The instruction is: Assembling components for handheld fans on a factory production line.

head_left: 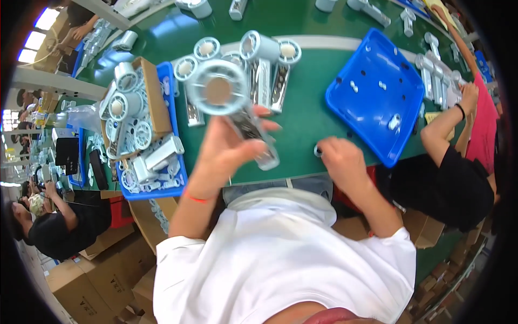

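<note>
My left hand (226, 146) is raised over the green table (307, 116) and grips the handle of a white hand-held fan (218, 90) with a round guard and a tan centre. My right hand (340, 159) rests at the table's front edge with its fingers closed on a small pale ring-shaped part (318, 150). Just behind the raised fan, several more white fans (264, 59) lie in a row on the table.
A blue tray (154, 178) heaped with fan parts and a cardboard box (156, 97) sits at my left. A tilted blue tray (372, 92) holding a few small parts lies at my right. Another person's arm (448, 121) reaches in at the far right. Cardboard boxes (91, 275) stand on the floor.
</note>
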